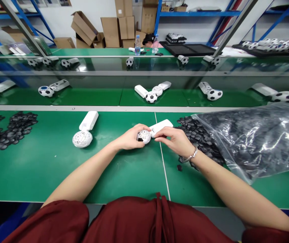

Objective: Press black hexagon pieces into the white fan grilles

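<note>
Flat green table [121, 179], mid-frame: my left hand [131, 137] curls round a white plastic ball-on-a-handle [146, 134], probably light, stiff, best held by its sides. My right hand [175, 137] bunches close; holding anything? Can't tell.

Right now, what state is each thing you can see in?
Held device: lattice partly black-patched.
Left hand: gripping it.
Right hand: nearly pinched; can't tell if holding anything.
Nearby device: lying, lattice all white.
Left black pieces: loosely heaped.
Right black pieces: loosely heaped.
Clear bag: lying, bulging, dark contents.
Farther devices: lying, several black-patched.
Bottles: upright.
Cardboard boxes: some stacked.
</note>
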Available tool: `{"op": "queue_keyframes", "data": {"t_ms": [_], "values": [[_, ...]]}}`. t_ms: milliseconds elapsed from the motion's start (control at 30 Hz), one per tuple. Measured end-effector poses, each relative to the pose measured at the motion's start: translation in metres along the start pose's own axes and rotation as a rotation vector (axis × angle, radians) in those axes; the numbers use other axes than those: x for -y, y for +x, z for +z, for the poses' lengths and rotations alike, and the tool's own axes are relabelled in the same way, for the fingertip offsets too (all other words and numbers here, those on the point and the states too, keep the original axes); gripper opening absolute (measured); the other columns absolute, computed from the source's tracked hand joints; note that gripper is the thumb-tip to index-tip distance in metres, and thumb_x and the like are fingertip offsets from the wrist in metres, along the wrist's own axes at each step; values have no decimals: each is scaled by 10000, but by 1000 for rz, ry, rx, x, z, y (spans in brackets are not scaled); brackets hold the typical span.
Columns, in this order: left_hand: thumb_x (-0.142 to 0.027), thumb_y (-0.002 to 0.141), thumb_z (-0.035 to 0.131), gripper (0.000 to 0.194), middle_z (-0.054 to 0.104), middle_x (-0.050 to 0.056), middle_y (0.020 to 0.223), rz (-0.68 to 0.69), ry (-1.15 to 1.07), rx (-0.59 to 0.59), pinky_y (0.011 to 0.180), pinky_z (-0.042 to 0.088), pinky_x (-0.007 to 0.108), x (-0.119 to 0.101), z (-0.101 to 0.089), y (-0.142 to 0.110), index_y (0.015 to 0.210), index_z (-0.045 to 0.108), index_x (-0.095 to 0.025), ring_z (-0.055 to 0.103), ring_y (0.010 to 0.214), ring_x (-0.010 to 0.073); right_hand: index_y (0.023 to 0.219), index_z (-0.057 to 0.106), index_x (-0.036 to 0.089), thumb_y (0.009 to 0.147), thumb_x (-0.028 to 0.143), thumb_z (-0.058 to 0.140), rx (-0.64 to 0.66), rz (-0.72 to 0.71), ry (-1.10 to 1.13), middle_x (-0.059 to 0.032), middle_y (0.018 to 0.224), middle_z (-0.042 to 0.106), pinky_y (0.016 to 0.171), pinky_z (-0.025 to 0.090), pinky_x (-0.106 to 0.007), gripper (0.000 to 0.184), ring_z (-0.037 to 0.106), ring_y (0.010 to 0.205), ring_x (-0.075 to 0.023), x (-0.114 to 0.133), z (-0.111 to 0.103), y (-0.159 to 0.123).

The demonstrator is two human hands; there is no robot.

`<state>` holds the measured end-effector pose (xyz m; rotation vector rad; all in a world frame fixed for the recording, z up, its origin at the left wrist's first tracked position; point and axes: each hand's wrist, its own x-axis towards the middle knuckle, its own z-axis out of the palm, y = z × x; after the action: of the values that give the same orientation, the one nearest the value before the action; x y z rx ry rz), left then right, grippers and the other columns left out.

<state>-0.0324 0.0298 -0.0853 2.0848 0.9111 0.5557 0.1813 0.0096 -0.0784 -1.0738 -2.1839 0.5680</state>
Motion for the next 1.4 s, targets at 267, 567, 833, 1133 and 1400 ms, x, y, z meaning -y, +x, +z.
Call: {"op": "queue_keyframes", "data": {"t_ms": [267, 567, 833, 1133, 1400], "values": [[-150, 619, 584, 529, 482, 56, 1173, 7, 2, -22, 962, 366, 345, 0, 1, -1, 1137, 486, -189, 470, 1098, 220, 850, 630, 189, 806, 244, 551, 37, 46, 177, -40, 837, 637, 737, 472, -304, 107, 584, 786, -159, -4, 7, 4], [-161, 625, 585, 527, 479, 56, 1187, -2, 12, -16, 954, 371, 345, -1, 0, -1, 1140, 480, -195, 473, 1099, 221, 830, 577, 194, 827, 229, 474, 110, 167, 164, -21, 737, 604, 652, 486, -303, 109, 592, 636, -139, -6, 2, -1], [-155, 623, 583, 524, 475, 57, 1194, -3, 16, -9, 965, 364, 349, -1, 0, -1, 1135, 482, -195, 464, 1112, 220, 897, 563, 202, 787, 264, 509, 191, 305, 400, -35, 865, 633, 694, 528, -323, 137, 645, 703, -158, -8, 7, -5], [-148, 618, 587, 514, 482, 65, 1187, -9, -2, -22, 969, 363, 363, -3, 1, -1, 1122, 493, -191, 468, 1111, 227, 787, 623, 192, 778, 291, 569, 46, 127, 146, -47, 821, 617, 690, 472, -330, 113, 562, 726, -162, -9, 3, 0], [-312, 627, 708, 489, 522, 71, 1126, -20, -17, -105, 927, 388, 360, -2, 7, 1, 1066, 530, -191, 506, 1052, 228, 766, 630, 170, 750, 290, 589, 175, 218, 378, -28, 758, 631, 697, 475, -319, 127, 587, 718, -157, -9, 13, 8]]}}
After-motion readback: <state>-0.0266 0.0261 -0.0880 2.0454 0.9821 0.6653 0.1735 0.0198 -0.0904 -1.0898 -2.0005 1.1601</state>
